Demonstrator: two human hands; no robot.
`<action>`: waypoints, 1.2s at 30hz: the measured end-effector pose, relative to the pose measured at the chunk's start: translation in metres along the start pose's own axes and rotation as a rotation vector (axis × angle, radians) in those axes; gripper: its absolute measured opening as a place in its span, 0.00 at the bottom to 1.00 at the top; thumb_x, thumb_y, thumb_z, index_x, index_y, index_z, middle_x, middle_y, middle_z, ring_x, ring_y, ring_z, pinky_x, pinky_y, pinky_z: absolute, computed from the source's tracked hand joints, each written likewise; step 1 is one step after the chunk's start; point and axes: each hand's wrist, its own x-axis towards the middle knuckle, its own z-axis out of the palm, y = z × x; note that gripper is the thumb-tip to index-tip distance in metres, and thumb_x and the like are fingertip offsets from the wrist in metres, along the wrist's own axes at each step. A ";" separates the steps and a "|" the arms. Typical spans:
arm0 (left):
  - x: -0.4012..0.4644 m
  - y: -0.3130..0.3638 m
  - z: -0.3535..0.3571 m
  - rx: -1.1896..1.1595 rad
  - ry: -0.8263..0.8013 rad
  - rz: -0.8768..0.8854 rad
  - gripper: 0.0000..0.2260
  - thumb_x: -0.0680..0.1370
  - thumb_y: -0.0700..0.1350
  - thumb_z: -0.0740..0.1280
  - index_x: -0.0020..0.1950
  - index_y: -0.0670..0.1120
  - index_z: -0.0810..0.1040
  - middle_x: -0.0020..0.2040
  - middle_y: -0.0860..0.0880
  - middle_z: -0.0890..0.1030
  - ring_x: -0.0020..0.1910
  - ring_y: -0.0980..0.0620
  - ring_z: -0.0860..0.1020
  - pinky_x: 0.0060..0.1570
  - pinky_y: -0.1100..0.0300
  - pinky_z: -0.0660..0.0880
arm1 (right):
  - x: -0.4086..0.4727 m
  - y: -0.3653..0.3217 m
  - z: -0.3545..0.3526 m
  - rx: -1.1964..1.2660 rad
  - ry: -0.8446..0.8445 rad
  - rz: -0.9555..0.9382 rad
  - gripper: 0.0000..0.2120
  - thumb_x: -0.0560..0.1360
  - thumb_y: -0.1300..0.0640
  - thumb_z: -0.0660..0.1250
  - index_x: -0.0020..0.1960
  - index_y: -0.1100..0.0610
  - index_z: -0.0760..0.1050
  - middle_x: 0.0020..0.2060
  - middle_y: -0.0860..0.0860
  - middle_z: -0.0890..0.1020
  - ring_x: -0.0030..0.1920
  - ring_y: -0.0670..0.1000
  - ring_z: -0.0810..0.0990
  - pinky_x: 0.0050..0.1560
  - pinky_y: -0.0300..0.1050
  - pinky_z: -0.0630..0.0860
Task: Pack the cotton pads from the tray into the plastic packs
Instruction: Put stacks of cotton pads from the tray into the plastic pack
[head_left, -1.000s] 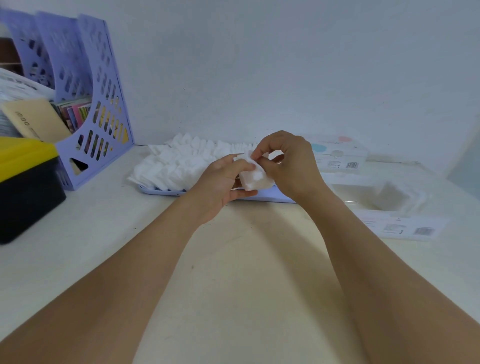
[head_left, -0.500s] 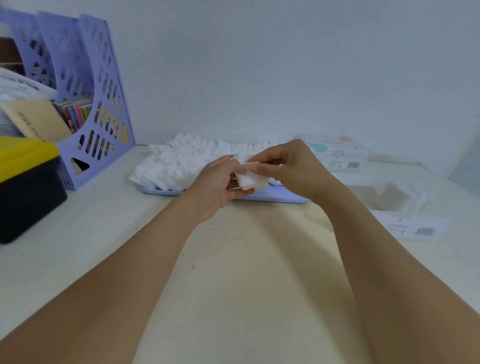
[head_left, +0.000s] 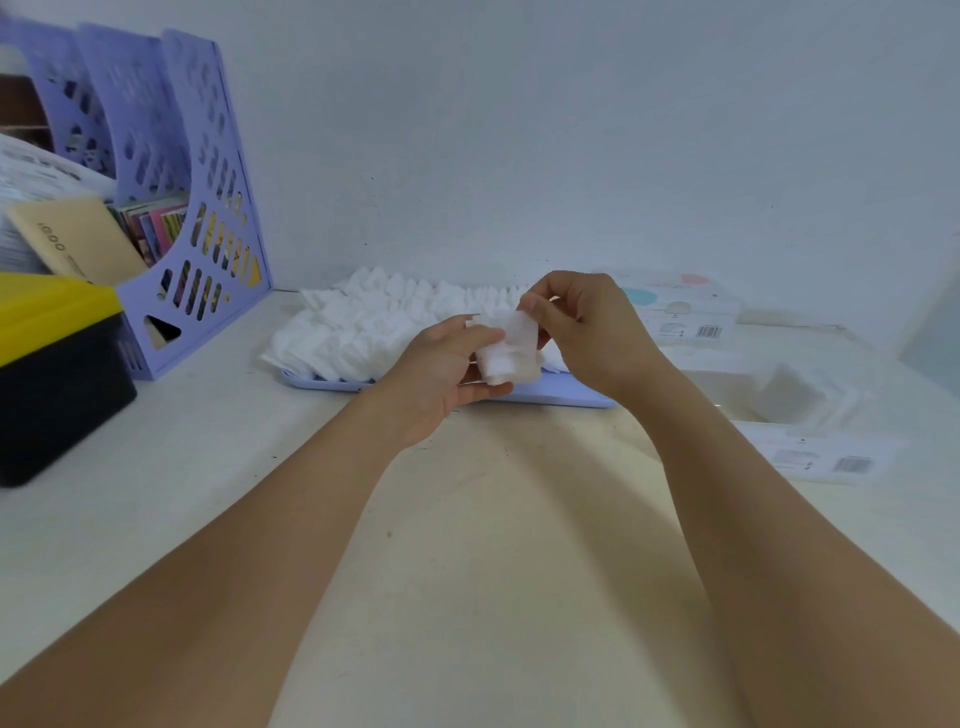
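Behind my hands, the tray (head_left: 550, 397) holds cotton pads (head_left: 374, 327); my left hand (head_left: 441, 374) grips a stack (head_left: 496, 364), and my right hand (head_left: 587, 327) now pinches one pad (head_left: 519, 332) higher.

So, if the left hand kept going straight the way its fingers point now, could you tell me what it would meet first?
The left hand already grips a small stack of cotton pads; going on, it would probably meet the right hand, though depth is unclear.

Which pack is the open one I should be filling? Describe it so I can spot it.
Start at the lilac tray of cotton pads by the wall. Right of it, past the right hand, lies a clear plastic pack, puffed open. The packs behind it are sealed; the one in front lies flat.
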 end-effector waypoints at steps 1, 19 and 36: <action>0.000 -0.001 0.000 0.012 -0.004 0.006 0.14 0.80 0.40 0.67 0.66 0.40 0.76 0.62 0.38 0.81 0.55 0.41 0.83 0.47 0.53 0.82 | 0.000 -0.001 0.001 -0.006 0.003 -0.005 0.10 0.82 0.58 0.65 0.45 0.60 0.80 0.38 0.53 0.85 0.33 0.42 0.81 0.39 0.36 0.75; 0.005 -0.007 0.000 0.114 0.105 0.099 0.11 0.80 0.38 0.67 0.63 0.42 0.78 0.59 0.40 0.82 0.54 0.45 0.83 0.45 0.56 0.83 | -0.007 -0.012 0.020 -0.319 0.344 -0.355 0.05 0.71 0.62 0.68 0.40 0.57 0.83 0.32 0.50 0.82 0.34 0.52 0.78 0.39 0.50 0.77; 0.007 -0.006 0.001 0.014 0.085 0.107 0.11 0.82 0.40 0.67 0.64 0.42 0.78 0.59 0.41 0.84 0.55 0.43 0.84 0.55 0.52 0.82 | -0.010 -0.013 0.029 -0.346 0.444 -0.367 0.06 0.70 0.65 0.66 0.39 0.63 0.83 0.29 0.55 0.77 0.30 0.58 0.75 0.31 0.51 0.75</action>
